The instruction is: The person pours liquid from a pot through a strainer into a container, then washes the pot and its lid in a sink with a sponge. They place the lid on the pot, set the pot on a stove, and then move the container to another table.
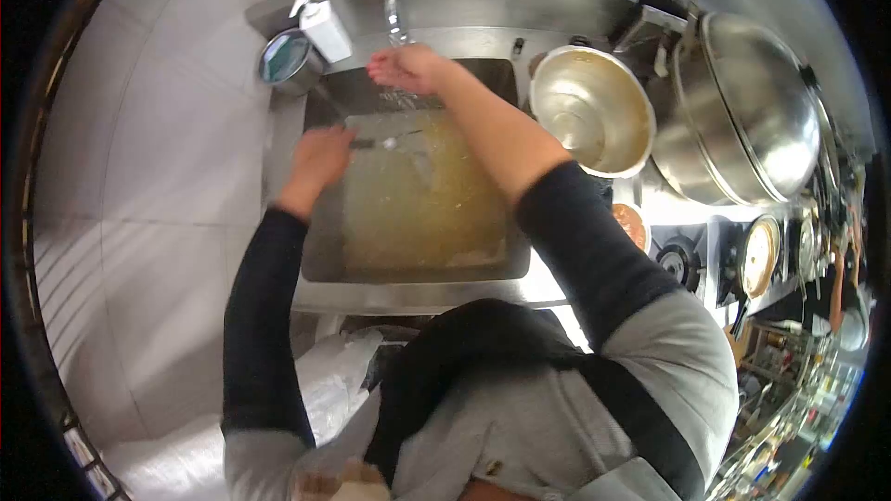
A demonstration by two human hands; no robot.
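Observation:
My left hand (pixel 320 160) is closed around a slim dark-handled tool (pixel 366 144), which points right over the sink (pixel 320 255). A pale spot and a thin, blurred end show beyond the handle; its exact kind I cannot tell. Right below the tap (pixel 393 19), my right hand (pixel 405 68) is held out with its fingers stretched to the left and nothing in them. Water splashes down beneath this hand. Cloudy, yellowish water (pixel 418 223) with small bits in it stands in the sink.
A white pump bottle (pixel 325 30) and a metal container (pixel 290 62) stand at the sink's back left corner. To the right are a large metal pot (pixel 592 111), big steel bowls or lids (pixel 742 111), a burner (pixel 677 262) and a pan (pixel 760 255).

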